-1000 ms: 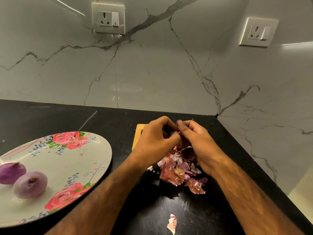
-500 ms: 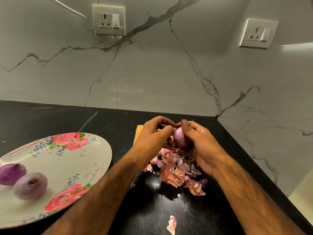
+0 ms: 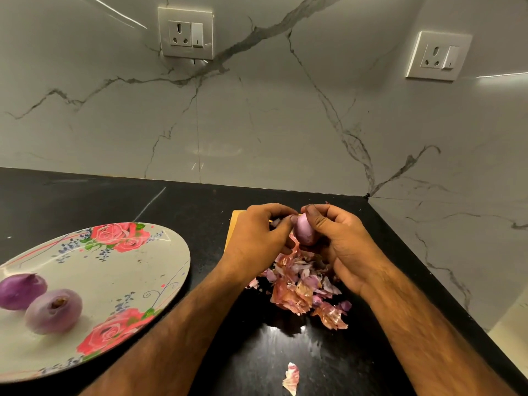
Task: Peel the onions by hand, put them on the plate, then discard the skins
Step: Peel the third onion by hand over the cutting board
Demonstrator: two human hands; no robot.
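Observation:
A small purple onion (image 3: 304, 229) is held between both hands above a heap of pink and brown skins (image 3: 303, 287) on the black counter. My right hand (image 3: 340, 241) curls round the onion from the right, thumb on top. My left hand (image 3: 257, 238) pinches at its left side with thumb and fingertips. Two peeled onions (image 3: 53, 310) (image 3: 20, 290) lie on the left part of a floral plate (image 3: 137, 270). One loose skin scrap (image 3: 291, 377) lies near the front edge.
A yellow board (image 3: 233, 227) shows partly behind my left hand. Marble walls meet in a corner (image 3: 368, 195) just behind the hands, with two sockets (image 3: 185, 32) (image 3: 438, 55) above. The counter ends at the right (image 3: 445, 292).
The onion has come into view, turned upward between the fingers. The hands have opened slightly apart and more skin has come off.

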